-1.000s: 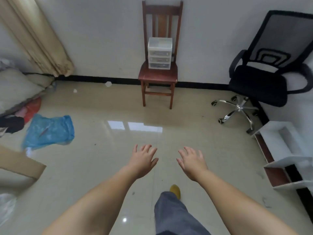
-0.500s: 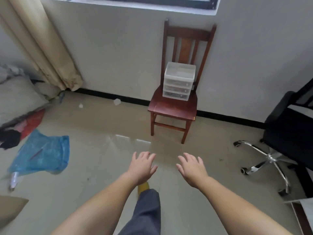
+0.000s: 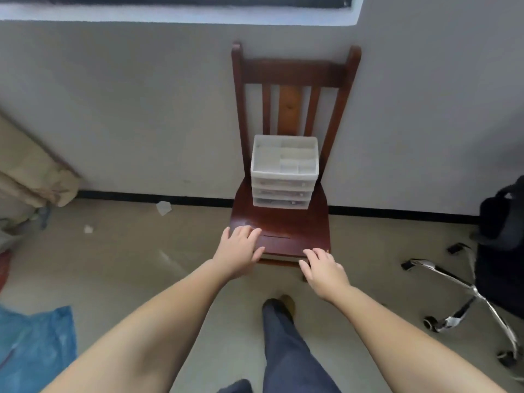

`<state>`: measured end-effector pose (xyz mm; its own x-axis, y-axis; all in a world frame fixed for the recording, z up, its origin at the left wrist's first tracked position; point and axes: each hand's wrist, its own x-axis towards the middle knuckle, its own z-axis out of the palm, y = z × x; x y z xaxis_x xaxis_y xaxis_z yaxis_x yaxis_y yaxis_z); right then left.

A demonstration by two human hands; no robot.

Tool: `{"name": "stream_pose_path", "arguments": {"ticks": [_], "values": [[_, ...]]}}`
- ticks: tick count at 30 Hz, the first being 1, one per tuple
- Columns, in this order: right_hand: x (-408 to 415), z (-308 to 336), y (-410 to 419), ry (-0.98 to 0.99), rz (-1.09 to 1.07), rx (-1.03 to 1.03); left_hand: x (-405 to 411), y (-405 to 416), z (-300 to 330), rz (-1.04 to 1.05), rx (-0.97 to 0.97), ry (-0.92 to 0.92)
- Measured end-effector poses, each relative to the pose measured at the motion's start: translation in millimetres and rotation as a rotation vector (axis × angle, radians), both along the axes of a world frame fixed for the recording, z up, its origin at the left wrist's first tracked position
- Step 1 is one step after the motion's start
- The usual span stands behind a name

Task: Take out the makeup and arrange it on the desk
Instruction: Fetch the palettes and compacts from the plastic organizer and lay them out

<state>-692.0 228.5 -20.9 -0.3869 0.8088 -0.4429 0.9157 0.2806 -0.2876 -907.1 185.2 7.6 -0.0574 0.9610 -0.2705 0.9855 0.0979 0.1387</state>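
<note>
As both arms reach forward in the head view, I record the nearest items first: a trouser leg (image 3: 286,350) and the toe of a shoe (image 3: 287,303) on the floor (image 3: 119,268), with a blue plastic bag (image 3: 34,344) lying at lower left. Left hand (image 3: 240,249): grip wide, fingers straight and spread, holding nothing, positioned over the front left corner of the wooden chair (image 3: 286,225); whether it touches the seat I cannot tell. Right hand (image 3: 323,269): grip likewise wide and holding nothing, at the seat's front right edge. Beyond the hands, at the back of the seat against the slats, stands the drawer organiser (image 3: 284,175), a white translucent unit with three drawers, all pushed in, and a divided top tray that appears to hold nothing. Dark shapes show faintly through the drawer fronts; I judge these to be the makeup, though no item can be identified. Task status, in my assessment: at the approach stage only. No drawer is opened, no item taken out, and no tabletop appears in view, so the whole extraction and arranging remain. An office chair (image 3: 493,268) stands at right, a curtain (image 3: 31,171) at left, scraps of paper (image 3: 164,207) by the skirting. Writing, brands, labels: none legible anywhere.
</note>
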Motion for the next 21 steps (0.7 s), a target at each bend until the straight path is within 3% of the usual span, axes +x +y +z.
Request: {"name": "stream_pose_path", "arguments": {"ticks": [7,13,17,21], "values": [[-76,-38,155,0.340,-0.301,-0.277,-35,150,-37,0.097,-0.014,-0.106],[-147,-86,238,0.769,-1.025,-0.656,-52,221,-80,0.019,-0.075,0.028],[-171,-103,267,1.101,-1.509,-0.780,-62,232,-102,-0.022,-0.120,0.115],[-180,-108,273,1.320,-1.767,-0.833,-71,230,-109,-0.094,-0.095,0.144]]}}
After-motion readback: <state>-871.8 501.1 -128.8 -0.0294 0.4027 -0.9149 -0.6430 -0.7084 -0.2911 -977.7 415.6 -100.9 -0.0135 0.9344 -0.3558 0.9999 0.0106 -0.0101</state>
